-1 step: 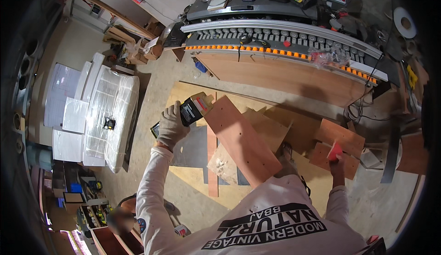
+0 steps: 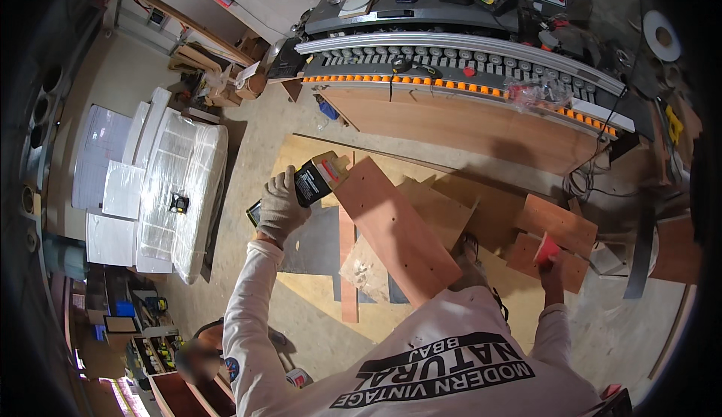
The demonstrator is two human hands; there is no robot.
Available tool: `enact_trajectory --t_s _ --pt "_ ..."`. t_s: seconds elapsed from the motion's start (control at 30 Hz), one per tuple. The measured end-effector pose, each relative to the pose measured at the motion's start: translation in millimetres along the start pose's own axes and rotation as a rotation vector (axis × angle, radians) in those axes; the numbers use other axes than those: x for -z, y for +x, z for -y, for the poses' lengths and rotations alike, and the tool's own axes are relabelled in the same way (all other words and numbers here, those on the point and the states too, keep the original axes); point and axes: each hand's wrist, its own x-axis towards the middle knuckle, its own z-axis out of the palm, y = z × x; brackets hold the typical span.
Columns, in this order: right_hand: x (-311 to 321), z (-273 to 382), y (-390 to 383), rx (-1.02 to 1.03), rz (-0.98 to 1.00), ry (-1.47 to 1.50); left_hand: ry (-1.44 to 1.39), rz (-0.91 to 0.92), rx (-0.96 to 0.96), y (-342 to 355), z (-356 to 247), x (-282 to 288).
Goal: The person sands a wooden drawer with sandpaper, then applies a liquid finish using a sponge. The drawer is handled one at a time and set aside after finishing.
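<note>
My left hand (image 2: 282,206), in a grey knit glove, is wrapped round a black box-like thing (image 2: 311,181) with a red and white panel. Its far end has tan flaps and meets the upper end of a long reddish wooden board (image 2: 398,233) with several small holes. The board slants down toward my body. Bare of any glove, my right hand (image 2: 552,265) grips a small red piece (image 2: 547,246), whose kind I cannot make out. That hand is over two shorter reddish boards (image 2: 560,221) with holes, off to the right.
Plywood sheets (image 2: 308,150) and a dark grey panel (image 2: 304,244) lie on the floor. A long machine with orange rollers (image 2: 451,84) runs across the far side. Plastic-wrapped panels (image 2: 188,191) stand left. Another person (image 2: 199,357) is at lower left, near a wooden drawer unit (image 2: 169,391).
The red piece in my right hand has tilted and shifted slightly. My left hand and the long board have not visibly moved.
</note>
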Motion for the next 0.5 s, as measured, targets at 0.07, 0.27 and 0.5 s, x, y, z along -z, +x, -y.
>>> enact_trajectory --t_s 0.07,0.27,0.5 --pt "19.1 -13.3 -11.7 -0.039 -0.095 -0.151 0.004 -0.003 -0.007 -0.3 0.0 0.5" --pt "72.0 -35.4 -52.3 -0.111 -0.374 -0.493 -0.011 -0.004 -0.018 5.1 1.2 1.4" --pt "83.7 -49.1 -77.4 -0.136 -0.404 -0.583 -0.003 0.011 -0.02 16.4 -0.8 2.2"
